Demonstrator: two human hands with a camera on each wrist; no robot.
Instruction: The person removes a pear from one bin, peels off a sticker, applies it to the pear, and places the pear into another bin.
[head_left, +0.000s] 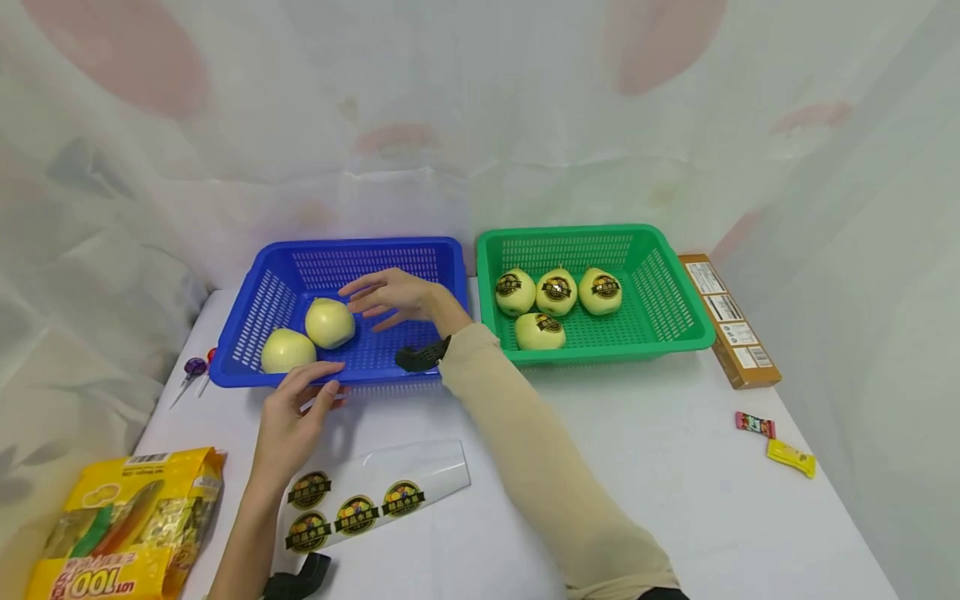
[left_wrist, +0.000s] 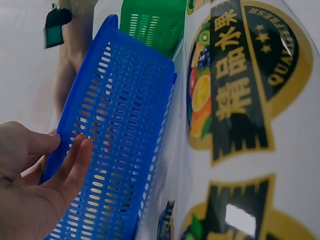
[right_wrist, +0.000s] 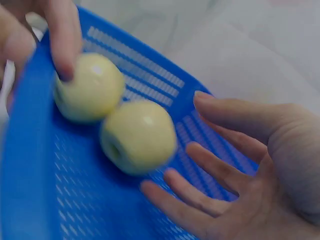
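In head view, gripping the near rim of the blue basket (head_left: 375,375) with the left hand (head_left: 292,418) and hovering the right hand (head_left: 403,295) beside two bare pears (head_left: 331,323) inside. In left wrist view, pinching that rim near the sticker sheet (left_wrist: 235,100). In right wrist view, holding spread fingers (right_wrist: 195,197) just beside one pear.

At nine o'clock there is a blue basket (head_left: 360,244) with two pale fruits (head_left: 330,323). The left hand (head_left: 296,417) holds its rim, the right hand (head_left: 400,297) is near one. At three o'clock, a green basket (head_left: 630,351) contains four labelled fruits (head_left: 557,292).
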